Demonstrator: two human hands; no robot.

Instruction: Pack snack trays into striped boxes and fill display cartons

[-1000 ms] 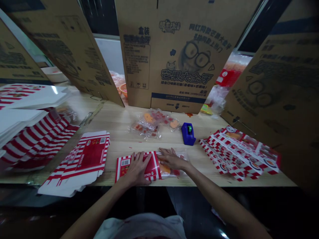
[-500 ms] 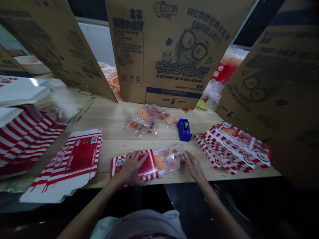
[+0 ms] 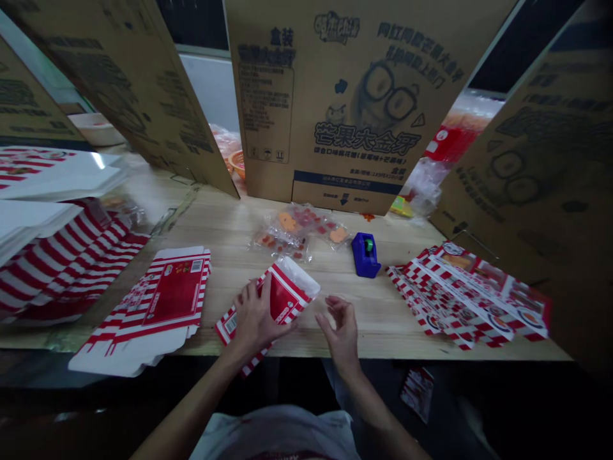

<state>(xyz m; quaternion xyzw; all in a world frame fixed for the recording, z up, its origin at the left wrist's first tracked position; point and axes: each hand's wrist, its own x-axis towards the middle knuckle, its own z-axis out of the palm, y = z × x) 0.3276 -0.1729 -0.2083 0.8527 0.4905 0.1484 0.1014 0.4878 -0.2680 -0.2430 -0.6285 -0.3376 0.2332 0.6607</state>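
My left hand (image 3: 256, 316) is wrapped over a red-and-white striped paper box (image 3: 285, 297) near the table's front edge. The box lies tilted, its upper end pointing away to the right. A pale, shiny piece (image 3: 301, 275) shows at that end; whether it is a flap or a clear bag I cannot tell. My right hand (image 3: 342, 326) hovers just right of the box, fingers curved and apart, holding nothing. Clear packets of orange and red candies (image 3: 304, 230) lie beyond the box, beside a blue tape dispenser (image 3: 366, 255).
Flat striped boxes (image 3: 172, 294) lie at left, near a taller striped stack (image 3: 71, 255). More striped boxes (image 3: 469, 291) are fanned out at right. Cardboard panels (image 3: 330, 153) stand along the back. A packet (image 3: 416, 393) is below the table edge.
The candy packet that stuck out of the box is now mostly out of sight. The box has turned, its end swinging away from me. My right hand has moved left and off the packet.
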